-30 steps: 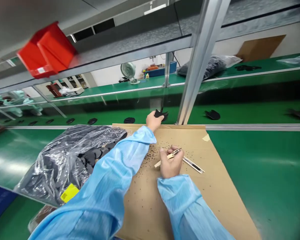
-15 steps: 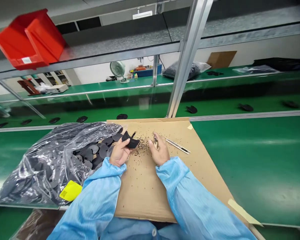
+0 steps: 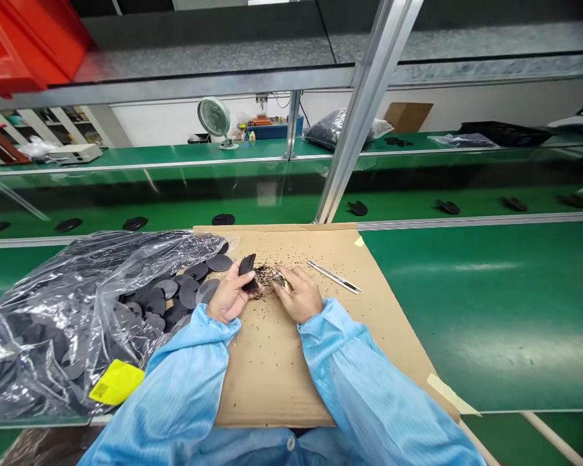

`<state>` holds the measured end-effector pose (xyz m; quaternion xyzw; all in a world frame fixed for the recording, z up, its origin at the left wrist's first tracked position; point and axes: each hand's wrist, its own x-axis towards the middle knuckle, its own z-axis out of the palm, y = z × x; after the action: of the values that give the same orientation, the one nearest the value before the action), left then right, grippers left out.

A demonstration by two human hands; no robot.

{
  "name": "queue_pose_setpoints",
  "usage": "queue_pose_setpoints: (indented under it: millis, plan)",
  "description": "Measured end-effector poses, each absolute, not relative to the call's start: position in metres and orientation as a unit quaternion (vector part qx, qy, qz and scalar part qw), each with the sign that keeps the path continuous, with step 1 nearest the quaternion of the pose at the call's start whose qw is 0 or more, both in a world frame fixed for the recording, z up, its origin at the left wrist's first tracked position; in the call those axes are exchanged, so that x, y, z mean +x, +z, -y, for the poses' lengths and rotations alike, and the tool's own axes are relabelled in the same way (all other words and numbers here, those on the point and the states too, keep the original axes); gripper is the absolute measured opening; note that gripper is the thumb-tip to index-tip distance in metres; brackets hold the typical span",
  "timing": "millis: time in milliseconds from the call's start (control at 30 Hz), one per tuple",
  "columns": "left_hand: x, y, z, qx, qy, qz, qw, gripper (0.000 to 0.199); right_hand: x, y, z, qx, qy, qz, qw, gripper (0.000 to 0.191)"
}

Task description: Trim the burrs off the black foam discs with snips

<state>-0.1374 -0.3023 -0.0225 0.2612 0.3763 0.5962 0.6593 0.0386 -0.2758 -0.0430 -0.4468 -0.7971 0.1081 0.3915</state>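
From my remote seat I am looking down through the head camera, and my left hand (image 3: 229, 299) is gripping a curved black piece (image 3: 247, 272) between thumb and fingers, above the cardboard sheet (image 3: 272, 382). My right hand (image 3: 300, 296) is curling around a small tool (image 3: 282, 281), partly hidden by the fingers, its metal end pointing toward the black piece without my being able to tell whether they are touching. Black crumbs (image 3: 267, 315) are lying scattered on the cardboard around both hands. To the right of my right hand, a slim white-and-black cutter (image 3: 334, 276) is resting flat. On my left, an open plastic bag (image 3: 72, 317) is spilling dark discs (image 3: 188, 292), with a yellow label (image 3: 117, 382) lying on its near side. Beyond the cardboard, more black parts (image 3: 135, 223) are sitting in a row along a green surface (image 3: 179, 210).
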Motion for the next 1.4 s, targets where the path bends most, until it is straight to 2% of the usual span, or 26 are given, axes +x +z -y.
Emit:
queue_pose_setpoints:
  millis: [433,667,867,1000,1167,1400]
  plan:
    - [-0.137,-0.021,0.305,0.286,0.577,-0.364,0.673,0.05,0.038,-0.041,0.279,-0.458,0.061,0.813,0.354,0.034]
    - [-0.138,-0.022,0.305,0.289,0.581,-0.367,0.667,0.055,0.041,-0.034,0.28,-0.468,0.066,0.833,0.288,0.033]
    - [-0.138,-0.022,0.304,0.279,0.583,-0.375,0.664,0.059,0.044,-0.03,0.28,-0.476,0.098,0.84,0.242,0.039]
    - [-0.138,-0.021,0.304,0.281,0.587,-0.38,0.658,0.057,0.042,-0.029,0.281,-0.475,0.14,0.826,0.269,0.035]
    - [-0.14,-0.027,0.299,0.24,0.628,-0.389,0.63,0.043,0.041,-0.029,0.281,-0.489,0.181,0.786,0.334,0.028]
    - [-0.143,-0.029,0.296,0.207,0.653,-0.353,0.637,0.036,0.04,-0.034,0.281,-0.476,0.183,0.791,0.338,0.032]
